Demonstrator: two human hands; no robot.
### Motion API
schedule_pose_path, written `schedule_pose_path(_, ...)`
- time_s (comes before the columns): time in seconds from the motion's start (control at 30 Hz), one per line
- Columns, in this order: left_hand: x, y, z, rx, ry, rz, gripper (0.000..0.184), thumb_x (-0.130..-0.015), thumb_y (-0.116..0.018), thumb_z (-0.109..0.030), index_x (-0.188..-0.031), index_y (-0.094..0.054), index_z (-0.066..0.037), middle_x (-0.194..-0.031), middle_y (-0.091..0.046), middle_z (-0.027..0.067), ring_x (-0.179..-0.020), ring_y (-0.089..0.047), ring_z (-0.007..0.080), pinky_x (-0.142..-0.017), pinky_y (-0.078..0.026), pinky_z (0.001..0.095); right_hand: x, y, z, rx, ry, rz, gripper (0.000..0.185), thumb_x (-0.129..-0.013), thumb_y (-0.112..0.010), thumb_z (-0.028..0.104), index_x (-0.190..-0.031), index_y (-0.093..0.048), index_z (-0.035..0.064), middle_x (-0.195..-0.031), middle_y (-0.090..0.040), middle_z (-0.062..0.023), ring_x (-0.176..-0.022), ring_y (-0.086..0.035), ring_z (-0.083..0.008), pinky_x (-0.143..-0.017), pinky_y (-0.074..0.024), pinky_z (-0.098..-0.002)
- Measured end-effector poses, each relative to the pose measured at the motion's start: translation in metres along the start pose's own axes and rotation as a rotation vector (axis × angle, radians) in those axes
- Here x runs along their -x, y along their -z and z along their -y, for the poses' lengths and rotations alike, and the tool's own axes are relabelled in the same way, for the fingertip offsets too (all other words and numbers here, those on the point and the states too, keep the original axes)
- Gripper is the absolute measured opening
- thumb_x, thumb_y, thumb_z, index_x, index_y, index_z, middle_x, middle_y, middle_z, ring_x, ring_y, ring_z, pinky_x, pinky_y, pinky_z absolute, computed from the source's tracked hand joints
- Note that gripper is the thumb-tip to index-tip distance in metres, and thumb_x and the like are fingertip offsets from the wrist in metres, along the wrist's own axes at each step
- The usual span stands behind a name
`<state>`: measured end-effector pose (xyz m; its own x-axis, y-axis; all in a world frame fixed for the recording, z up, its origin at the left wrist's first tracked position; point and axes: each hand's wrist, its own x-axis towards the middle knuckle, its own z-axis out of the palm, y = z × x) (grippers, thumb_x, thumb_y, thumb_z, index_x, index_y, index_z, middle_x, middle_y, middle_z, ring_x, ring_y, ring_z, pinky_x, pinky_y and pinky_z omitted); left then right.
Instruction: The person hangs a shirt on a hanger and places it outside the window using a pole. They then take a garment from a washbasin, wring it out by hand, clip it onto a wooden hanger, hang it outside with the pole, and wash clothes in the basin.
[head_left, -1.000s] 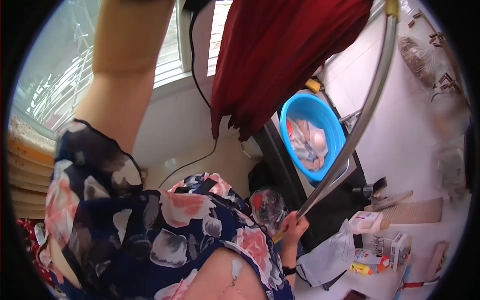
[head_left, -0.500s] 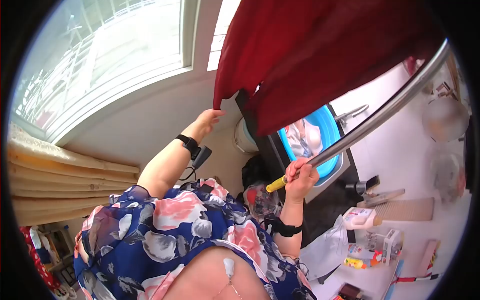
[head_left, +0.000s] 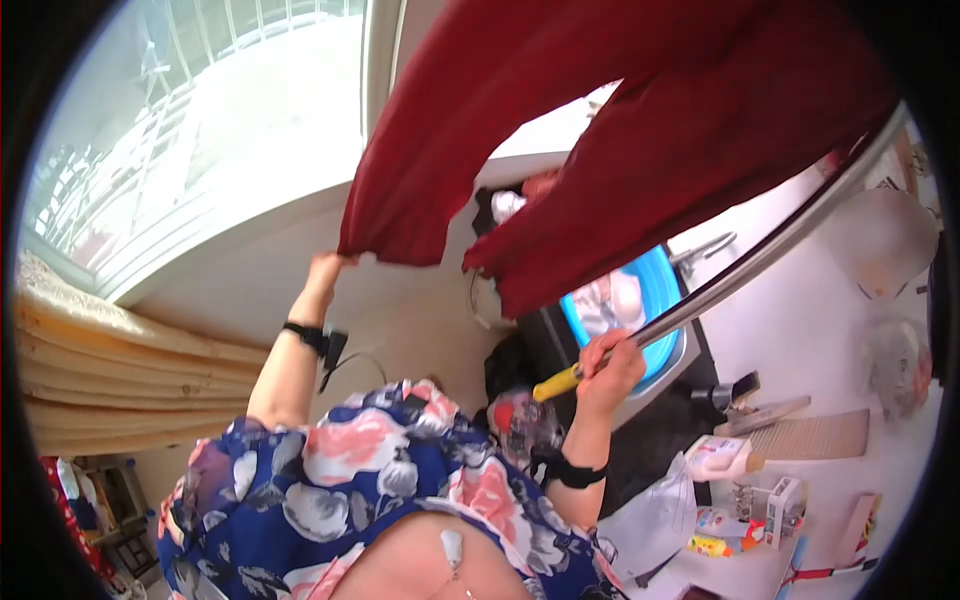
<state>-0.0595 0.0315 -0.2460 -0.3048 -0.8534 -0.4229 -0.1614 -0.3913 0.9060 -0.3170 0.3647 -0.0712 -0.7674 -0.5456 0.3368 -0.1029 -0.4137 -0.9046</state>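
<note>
Dark red trousers [head_left: 690,150] hang across the upper part of the view, their two legs apart. My left hand [head_left: 328,268] is closed on the hem of the left trouser leg and pulls it out to the side. My right hand [head_left: 612,365] is wrapped round a metal pole [head_left: 740,270] near its yellow end [head_left: 556,384]. The pole slants up to the right, beside the trousers. Behind the pole and my right hand is a blue basin [head_left: 655,285] with light-coloured cloth items [head_left: 610,302] in it.
A window [head_left: 240,110] is at the upper left, above a yellow curtain [head_left: 140,370]. A faucet [head_left: 705,250] stands by the basin. At the lower right are a washboard [head_left: 815,437], a white bottle [head_left: 718,458], a brush [head_left: 745,385] and a white bag [head_left: 650,510].
My left hand came down from above, took hold of the trouser hem and drew it left. The legs have spread apart. My right hand stays on the pole, which has swung lower to the right.
</note>
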Motion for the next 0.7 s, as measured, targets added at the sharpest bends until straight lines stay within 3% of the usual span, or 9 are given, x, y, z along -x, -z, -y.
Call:
schedule_pose_path(0.13, 0.026, -0.04, -0.03, -0.576, -0.281, 0.436, 0.025, -0.072, -0.067, -0.009, -0.097, -0.07, -0.007, -0.082, -0.066, 0.0038, -0.077, -0.063, 0.0166, -0.068, -0.052, 0.0329, -0.008, -0.013, -0.001, -0.085, -0.043, -0.028, 0.033, -0.096, -0.048, 0.027, -0.069, -0.047, 0.0069, -0.051, -0.041, -0.0013, -0.037, -0.034, -0.0089, -0.037, -0.0262, -0.0234)
schedule_pose_path(0.17, 0.022, -0.039, -0.039, -0.528, 0.081, 0.586, 0.024, -0.073, -0.073, -0.019, -0.095, -0.07, -0.01, -0.077, -0.062, 0.0015, -0.066, -0.061, 0.0165, -0.058, -0.051, 0.0323, -0.013, -0.01, -0.004, -0.033, -0.051, -0.047, 0.035, -0.096, -0.049, 0.027, -0.067, -0.046, 0.0082, -0.05, -0.041, -0.0005, -0.037, -0.034, -0.0082, -0.036, -0.0258, -0.0234)
schedule_pose_path(0.23, 0.077, -0.068, -0.084, -0.909, 0.086, 0.562, 0.037, -0.081, -0.07, -0.035, -0.11, -0.062, -0.012, -0.087, -0.063, 0.0053, -0.06, -0.06, 0.018, -0.054, -0.053, 0.0306, -0.027, -0.011, -0.01, -0.008, -0.051, -0.124, 0.038, -0.095, -0.05, 0.025, -0.061, -0.042, 0.0119, -0.047, -0.039, 0.0017, -0.035, -0.032, -0.0062, -0.034, -0.0242, -0.0225)
schedule_pose_path(0.33, 0.1, -0.092, -0.089, -1.182, 0.192, 0.969, 0.06, -0.081, -0.066, -0.057, -0.106, -0.065, -0.002, -0.085, -0.066, 0.0072, -0.074, -0.065, 0.0184, -0.059, -0.055, 0.0298, -0.044, -0.018, -0.013, 0.071, 0.034, -0.145, 0.034, -0.097, -0.046, 0.022, -0.066, -0.044, 0.0089, -0.05, -0.041, 0.0011, -0.037, -0.037, -0.0061, -0.034, -0.0274, -0.0211)
schedule_pose_path(0.4, 0.11, -0.118, -0.079, -0.911, -0.024, 1.435, 0.057, -0.089, -0.057, -0.054, -0.099, -0.067, 0.001, -0.079, -0.066, 0.0068, -0.076, -0.064, 0.0152, -0.071, -0.053, 0.0299, -0.047, -0.028, -0.02, 0.131, 0.056, -0.1, 0.039, -0.099, -0.044, 0.033, -0.072, -0.048, 0.0062, -0.054, -0.044, -0.0016, -0.039, -0.039, -0.0084, -0.037, -0.0305, -0.0214)
schedule_pose_path(0.47, 0.119, -0.155, -0.077, -0.682, -0.569, 1.4, 0.051, -0.093, -0.055, -0.049, -0.092, -0.065, 0.002, -0.076, -0.062, 0.0037, -0.075, -0.059, 0.0124, -0.069, -0.049, 0.0278, -0.052, -0.029, -0.03, 0.064, 0.028, -0.075, 0.044, -0.1, -0.039, 0.041, -0.076, -0.049, 0.0056, -0.054, -0.045, -0.0025, -0.039, -0.041, -0.0096, -0.038, -0.0322, -0.0211)
schedule_pose_path(0.53, 0.131, -0.182, -0.101, -0.351, -0.752, 0.97, 0.045, -0.095, -0.054, -0.044, -0.096, -0.066, 0.0, -0.084, -0.065, 0.0046, -0.081, -0.06, 0.0117, -0.073, -0.049, 0.0277, -0.06, -0.031, -0.038, -0.019, 0.007, -0.024, 0.049, -0.1, -0.034, 0.046, -0.079, -0.05, 0.005, -0.055, -0.045, -0.003, -0.04, -0.042, -0.0099, -0.038, -0.033, -0.0212)
schedule_pose_path(0.63, 0.117, -0.209, -0.16, 0.014, -0.616, 1.028, 0.037, -0.097, -0.054, -0.033, -0.108, -0.064, 0.001, -0.095, -0.067, 0.0064, -0.085, -0.062, 0.0121, -0.078, -0.051, 0.0285, -0.083, -0.031, -0.04, 0.081, 0.0, -0.003, 0.052, -0.101, -0.031, 0.046, -0.079, -0.052, 0.0049, -0.052, -0.046, -0.002, -0.038, -0.041, -0.0088, -0.036, -0.0309, -0.0224)
schedule_pose_path(0.7, 0.089, -0.221, -0.151, -0.257, -0.536, 1.142, 0.034, -0.096, -0.055, -0.029, -0.108, -0.064, 0.002, -0.097, -0.069, 0.0096, -0.081, -0.065, 0.0149, -0.074, -0.053, 0.0306, -0.092, -0.04, -0.022, 0.064, 0.05, 0.061, 0.049, -0.101, -0.031, 0.044, -0.076, -0.05, 0.0066, -0.051, -0.046, -0.001, -0.037, -0.039, -0.0078, -0.036, -0.0283, -0.0227)
